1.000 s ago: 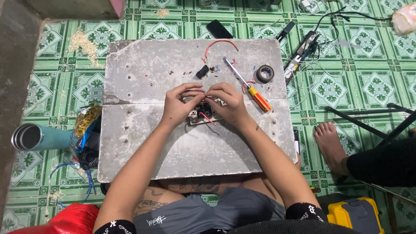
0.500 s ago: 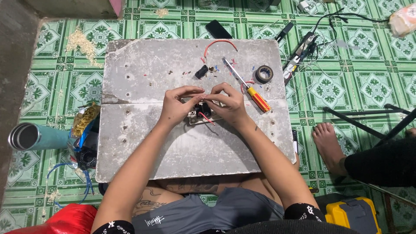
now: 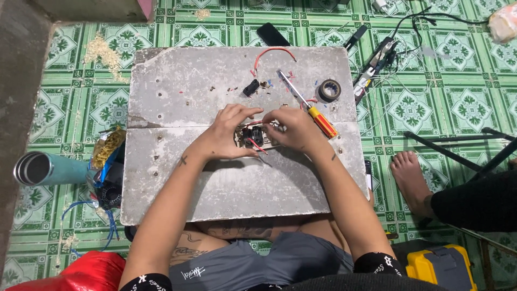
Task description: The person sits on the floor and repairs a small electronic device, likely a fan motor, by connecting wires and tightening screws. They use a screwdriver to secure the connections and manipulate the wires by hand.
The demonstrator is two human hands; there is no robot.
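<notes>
On a grey concrete slab (image 3: 177, 102) my two hands meet over a small white electrical fitting (image 3: 253, 137) with red wires. My left hand (image 3: 229, 132) grips the fitting's left side, with its fingers curled over the top. My right hand (image 3: 293, 129) pinches at the fitting's right edge, where a red wire comes out. A screwdriver with an orange and yellow handle (image 3: 309, 108) lies just beyond my right hand. A roll of black tape (image 3: 328, 90) sits further right. A small black part (image 3: 250, 87) and a looped red wire (image 3: 274, 54) lie at the far side.
A teal metal flask (image 3: 46, 170) lies on the green tiled floor at left, beside a bag of tangled bits (image 3: 107, 153). Another person's bare foot (image 3: 409, 175) rests at right. A yellow toolbox (image 3: 441, 267), a power strip (image 3: 377, 62) and a dark phone (image 3: 272, 35) lie around.
Both hands stay on the fitting with only small finger shifts. The view has drifted slightly.
</notes>
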